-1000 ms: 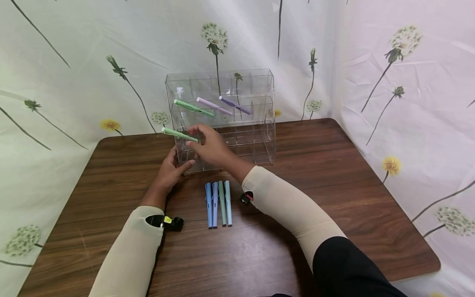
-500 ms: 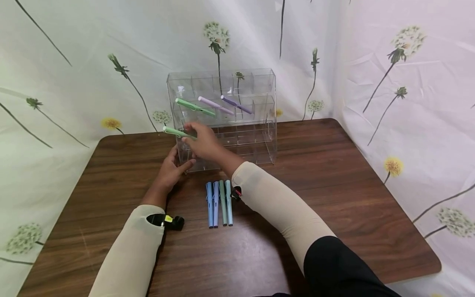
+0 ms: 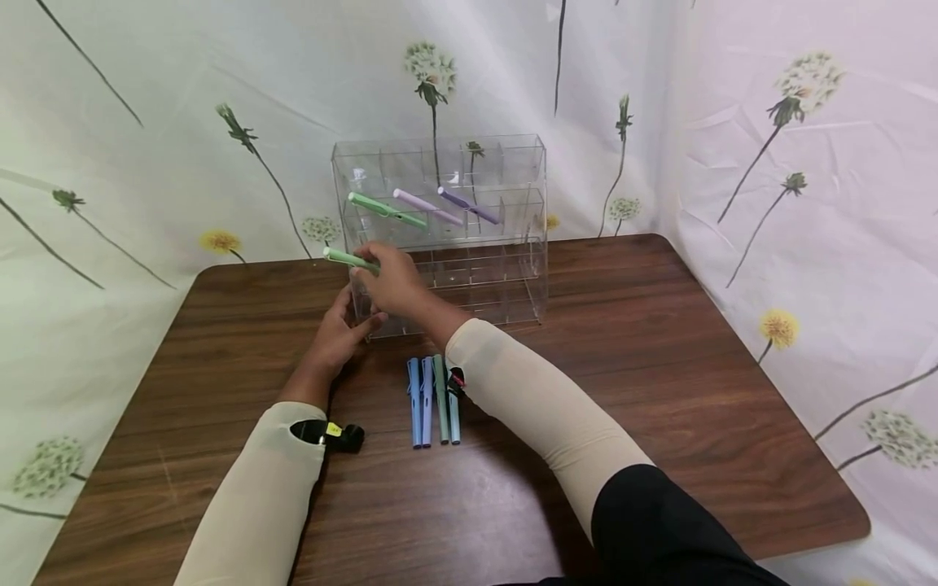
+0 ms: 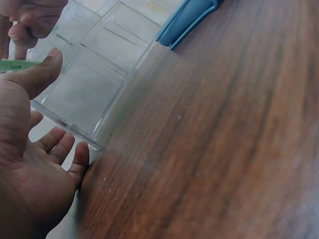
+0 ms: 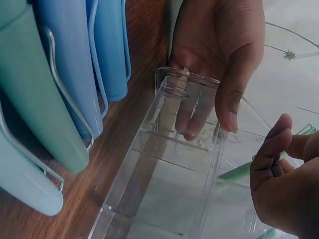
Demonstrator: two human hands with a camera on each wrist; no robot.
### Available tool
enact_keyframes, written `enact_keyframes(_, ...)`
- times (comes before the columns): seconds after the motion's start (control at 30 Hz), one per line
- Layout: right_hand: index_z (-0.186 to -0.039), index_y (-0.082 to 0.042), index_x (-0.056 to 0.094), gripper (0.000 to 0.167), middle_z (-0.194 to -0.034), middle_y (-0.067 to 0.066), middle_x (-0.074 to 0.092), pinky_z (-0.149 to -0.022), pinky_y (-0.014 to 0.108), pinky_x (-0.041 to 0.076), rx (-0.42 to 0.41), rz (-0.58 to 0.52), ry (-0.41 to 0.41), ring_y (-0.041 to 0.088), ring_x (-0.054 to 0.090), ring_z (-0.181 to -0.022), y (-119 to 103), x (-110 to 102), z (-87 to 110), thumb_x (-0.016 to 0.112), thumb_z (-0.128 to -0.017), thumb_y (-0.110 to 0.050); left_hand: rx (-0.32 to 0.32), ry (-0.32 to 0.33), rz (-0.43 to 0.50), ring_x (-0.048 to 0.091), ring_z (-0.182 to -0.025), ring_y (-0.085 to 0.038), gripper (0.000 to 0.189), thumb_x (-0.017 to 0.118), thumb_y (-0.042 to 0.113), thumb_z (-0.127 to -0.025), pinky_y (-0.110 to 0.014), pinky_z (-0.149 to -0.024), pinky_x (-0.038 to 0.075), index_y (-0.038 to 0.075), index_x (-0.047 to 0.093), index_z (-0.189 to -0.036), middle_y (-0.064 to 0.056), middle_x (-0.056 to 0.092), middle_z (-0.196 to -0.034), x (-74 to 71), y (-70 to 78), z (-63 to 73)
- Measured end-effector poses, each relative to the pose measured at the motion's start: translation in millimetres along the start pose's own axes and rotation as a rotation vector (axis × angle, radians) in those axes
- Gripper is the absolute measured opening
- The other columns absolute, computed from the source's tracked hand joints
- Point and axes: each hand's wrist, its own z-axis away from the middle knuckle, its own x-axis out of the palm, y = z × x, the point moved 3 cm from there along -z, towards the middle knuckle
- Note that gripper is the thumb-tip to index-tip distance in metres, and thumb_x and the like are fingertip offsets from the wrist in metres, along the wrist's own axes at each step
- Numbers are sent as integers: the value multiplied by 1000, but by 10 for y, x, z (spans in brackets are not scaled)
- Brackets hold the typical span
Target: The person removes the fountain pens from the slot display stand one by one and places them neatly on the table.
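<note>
1. By the right hand (image 3: pixel 394 281), a pale green pen (image 3: pixel 340 257) is pinched between thumb and curled fingers; its cap end is left jutting out to the hand's left.
2. The left hand (image 3: pixel 335 340) is laid at the lower left corner of a clear acrylic pen rack (image 3: pixel 523 268), fingers loosely extended along the outer side, thumb at the front; no pen is held by it.
3. The pale green pen is set aslant at the rack's left side, cap end higher, above the left hand.
4. Over it, on a higher tier, a bright green pen (image 3: pixel 386 210), a lilac pen (image 3: pixel 428 207) and a purple pen (image 3: pixel 469 206) are slanted alike.
5. On the wooden table (image 3: pixel 645 358), a blue pen (image 3: pixel 415 407), a periwinkle pen (image 3: pixel 427 407), a dark green pen (image 3: pixel 441 399) and a light blue pen (image 3: pixel 455 419) are lined up before the rack, right of the left hand; the last is partly hidden by the right wrist's camera.
</note>
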Motion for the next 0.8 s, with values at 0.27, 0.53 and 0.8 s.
enact_keyframes(0.27,-148,-16,65,36,-142,6,69,-49,30,54,9,-15,30,19,64,-51,25,34,-26,62,-113,-22,16,3,1,31,-164,-33,91,72,19,-107,-60,-131,29,22,16,-178,-12,31,-180,-5,-20,-16)
enact_keyframes(0.53,-142,-14,69,33,-128,9,73,-49,29,54,-54,-50,54,16,61,-48,58,18,-31,66,-110,-20,22,9,-2,30,-165,-33,91,72,19,-107,-61,-131,29,21,16,-178,-12,29,-181,-11,5,-11)
enact_keyframes(0.8,-142,-12,72,34,-120,14,77,-45,27,48,-75,-130,69,18,58,-45,80,-60,12,68,-109,-17,12,12,-4,37,-160,-33,91,73,22,-107,-23,-109,47,23,16,-178,-13,34,-177,8,-19,-16)
